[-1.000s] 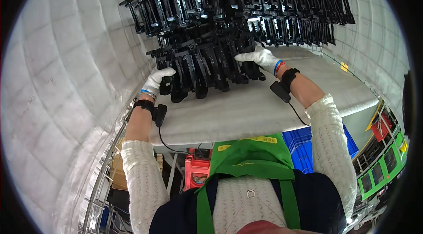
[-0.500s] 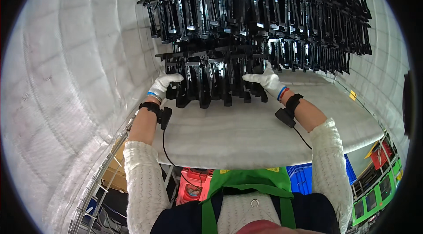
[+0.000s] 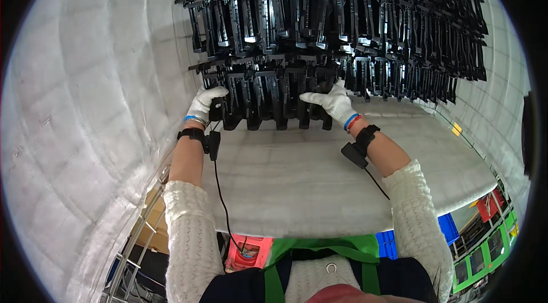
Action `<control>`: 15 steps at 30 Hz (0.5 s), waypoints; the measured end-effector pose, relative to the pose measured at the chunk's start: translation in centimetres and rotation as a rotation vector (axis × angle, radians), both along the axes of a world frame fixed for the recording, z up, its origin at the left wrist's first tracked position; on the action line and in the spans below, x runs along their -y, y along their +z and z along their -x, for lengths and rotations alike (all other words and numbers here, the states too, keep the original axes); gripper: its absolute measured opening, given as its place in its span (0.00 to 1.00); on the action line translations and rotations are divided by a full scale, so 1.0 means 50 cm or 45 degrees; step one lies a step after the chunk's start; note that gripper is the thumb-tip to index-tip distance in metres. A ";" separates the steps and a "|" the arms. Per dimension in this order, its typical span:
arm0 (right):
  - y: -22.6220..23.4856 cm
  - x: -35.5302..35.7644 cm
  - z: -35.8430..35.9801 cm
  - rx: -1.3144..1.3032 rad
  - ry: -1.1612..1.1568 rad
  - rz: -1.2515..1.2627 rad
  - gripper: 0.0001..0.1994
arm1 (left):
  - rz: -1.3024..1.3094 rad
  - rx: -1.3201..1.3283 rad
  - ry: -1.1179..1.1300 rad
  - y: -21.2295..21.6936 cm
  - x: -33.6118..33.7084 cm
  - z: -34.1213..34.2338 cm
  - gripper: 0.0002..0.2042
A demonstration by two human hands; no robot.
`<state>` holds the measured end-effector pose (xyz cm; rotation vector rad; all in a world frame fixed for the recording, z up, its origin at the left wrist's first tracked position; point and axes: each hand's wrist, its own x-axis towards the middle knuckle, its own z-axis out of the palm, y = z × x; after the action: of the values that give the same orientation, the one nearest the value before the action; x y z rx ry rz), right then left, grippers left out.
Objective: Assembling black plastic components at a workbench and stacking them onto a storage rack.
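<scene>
A row of long black plastic parts [image 3: 265, 97], set side by side, lies at the front of the light padded surface. My left hand [image 3: 205, 103], in a white glove, grips the left end of this row, its thumb over the near side. At the opposite end my right hand [image 3: 331, 103], gloved too, closes round the parts with its thumb pointing inward. The fingers of both hands are partly hidden behind the row. Just beyond it rises a tall stack of similar black parts [image 3: 388, 23], in several layers.
A pale quilted cover [image 3: 97, 86] hangs along the left side, and another rises at the right. The padded surface [image 3: 297, 183] stretches toward me. Below its near edge are a red crate [image 3: 251, 253], a blue crate [image 3: 448, 229] and a metal rack frame [image 3: 134, 257].
Both hands have moved the held row a little to the left and away from me, closer against the stack. My grip looks the same.
</scene>
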<state>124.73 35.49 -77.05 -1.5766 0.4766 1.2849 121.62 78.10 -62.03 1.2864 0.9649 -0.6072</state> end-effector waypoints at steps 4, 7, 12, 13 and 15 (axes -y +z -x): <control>0.153 -0.056 -0.069 -0.065 0.059 0.292 0.70 | 0.055 0.000 0.076 0.037 0.019 -0.021 0.14; 0.193 -0.020 -0.098 -0.010 0.051 0.278 0.71 | 0.127 0.038 0.123 0.047 0.063 -0.048 0.11; 0.220 -0.033 -0.108 0.070 0.055 0.133 0.72 | -0.006 0.037 0.090 0.024 0.030 -0.036 0.12; 0.222 -0.030 -0.105 0.075 0.054 0.119 0.73 | 0.000 0.033 0.084 0.019 0.035 -0.029 0.13; 0.222 -0.037 -0.110 0.087 0.053 0.092 0.73 | 0.010 0.022 0.076 0.014 0.036 -0.022 0.15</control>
<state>130.22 37.32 -65.97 -1.6926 0.4538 1.2529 122.74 76.29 -61.31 1.2494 0.9824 -0.5527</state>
